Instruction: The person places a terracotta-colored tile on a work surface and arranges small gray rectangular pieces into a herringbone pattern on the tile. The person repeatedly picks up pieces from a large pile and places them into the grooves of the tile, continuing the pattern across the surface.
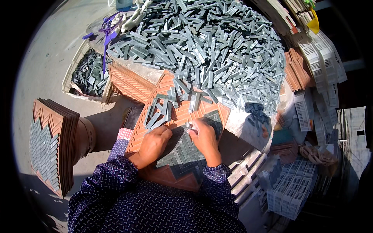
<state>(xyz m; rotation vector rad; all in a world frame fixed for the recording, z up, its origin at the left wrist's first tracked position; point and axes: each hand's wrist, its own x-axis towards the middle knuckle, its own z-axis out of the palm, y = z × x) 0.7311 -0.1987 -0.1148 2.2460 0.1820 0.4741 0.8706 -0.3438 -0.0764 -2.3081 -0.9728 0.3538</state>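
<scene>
An orange mould tray with herringbone grooves lies in front of me. Grey-green stone strips fill much of its nearer half in a zigzag pattern. My right hand is closed over the laid strips, and a small pale end of a stone strip shows between thumb and forefinger. To its left, my left hand rests low over the tray's left part with its fingers curled in; what they hold, if anything, is hidden. Just beyond both hands, loose strips lie scattered on the tray.
A large heap of stone strips covers the far side. At left stand a stack of mould trays, its top one partly filled, and a crate of dark pieces. White plastic crates are piled at right.
</scene>
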